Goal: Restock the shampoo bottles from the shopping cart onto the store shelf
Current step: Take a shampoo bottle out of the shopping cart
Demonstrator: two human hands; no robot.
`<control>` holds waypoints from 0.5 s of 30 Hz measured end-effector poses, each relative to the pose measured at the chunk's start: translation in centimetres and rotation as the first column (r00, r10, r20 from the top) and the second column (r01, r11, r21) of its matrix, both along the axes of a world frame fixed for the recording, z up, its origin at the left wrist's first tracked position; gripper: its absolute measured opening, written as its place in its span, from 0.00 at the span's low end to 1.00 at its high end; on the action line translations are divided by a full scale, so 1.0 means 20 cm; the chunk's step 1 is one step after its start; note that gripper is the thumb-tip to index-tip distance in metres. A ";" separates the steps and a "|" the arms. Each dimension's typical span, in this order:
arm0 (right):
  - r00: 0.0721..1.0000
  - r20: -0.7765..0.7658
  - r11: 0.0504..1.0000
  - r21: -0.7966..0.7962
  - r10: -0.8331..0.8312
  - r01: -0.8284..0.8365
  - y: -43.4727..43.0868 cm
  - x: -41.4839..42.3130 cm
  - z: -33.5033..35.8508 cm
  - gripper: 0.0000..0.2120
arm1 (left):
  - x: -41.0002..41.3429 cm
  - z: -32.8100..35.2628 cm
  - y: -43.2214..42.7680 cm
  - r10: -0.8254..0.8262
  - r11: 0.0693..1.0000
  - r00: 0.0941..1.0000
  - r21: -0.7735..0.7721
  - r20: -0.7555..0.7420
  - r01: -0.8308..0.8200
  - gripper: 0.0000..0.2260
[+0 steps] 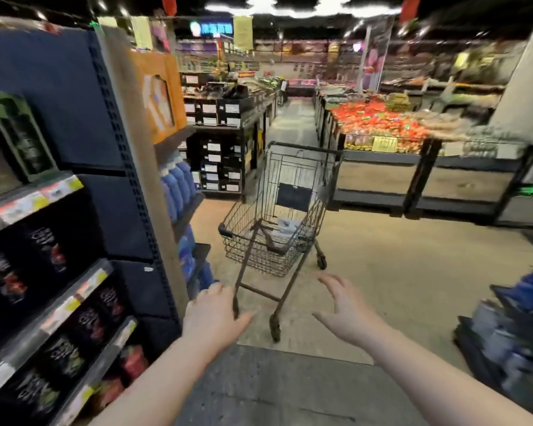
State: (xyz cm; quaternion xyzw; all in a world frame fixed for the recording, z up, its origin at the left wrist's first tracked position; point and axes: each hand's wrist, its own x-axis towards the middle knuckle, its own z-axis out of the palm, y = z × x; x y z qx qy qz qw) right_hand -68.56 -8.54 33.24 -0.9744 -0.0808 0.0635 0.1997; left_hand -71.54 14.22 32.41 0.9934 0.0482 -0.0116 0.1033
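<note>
Both bare forearms stretch forward from the bottom edge. The left hand (216,315) has its fingers relaxed and its thumb out to the side, and it holds nothing. In the picture it overlaps the lower front leg of the shopping cart (277,216), but contact cannot be told. The right hand (348,312) is on the other side of that leg, fingers spread and slightly bent, also holding nothing and apart from the cart.

The wire cart stands on the tan floor (397,272) just beyond the hands, its front end toward the camera and its handle on the far side. Low in its basket lie some pale items (285,230), too blurred to make out as bottles.

Left of the cart runs the store shelf (126,149), a dark blue unit with price strips along its edges. Dark packs (43,272) fill its lower tiers. On the end of the unit, facing the cart, stand rows of blue bottles (177,186).

Right of the cart, near the frame edge, a low rack holds more blue and grey containers (523,305), heavily blurred. Behind the cart and to its right, a long bin is heaped with red produce (379,121).
</note>
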 end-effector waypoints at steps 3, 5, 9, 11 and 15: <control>0.998 -0.026 0.998 -0.033 -0.051 0.051 -0.26 0.24 -0.03 0.34 | 0.32 -0.03 -0.27 -0.034 0.999 0.999 -0.013 -0.019 0.033 0.29; 0.997 -0.043 0.996 -0.055 -0.070 0.068 -0.39 0.38 -0.05 0.34 | 0.51 -0.04 -0.41 -0.050 0.999 0.998 -0.021 -0.032 0.050 0.28; 0.995 -0.053 0.993 -0.093 -0.084 0.079 -0.59 0.66 -0.07 0.32 | 0.83 -0.06 -0.59 -0.051 0.998 0.998 -0.050 -0.031 0.049 0.28; 0.994 -0.057 0.988 -0.126 -0.091 0.083 -0.65 0.80 -0.08 0.32 | 0.96 -0.09 -0.62 -0.039 0.999 0.998 -0.039 -0.047 0.037 0.30; 0.994 -0.071 0.987 -0.144 -0.081 0.070 -0.68 1.08 -0.09 0.33 | 1.24 -0.13 -0.66 0.001 0.998 0.997 -0.064 -0.075 -0.006 0.31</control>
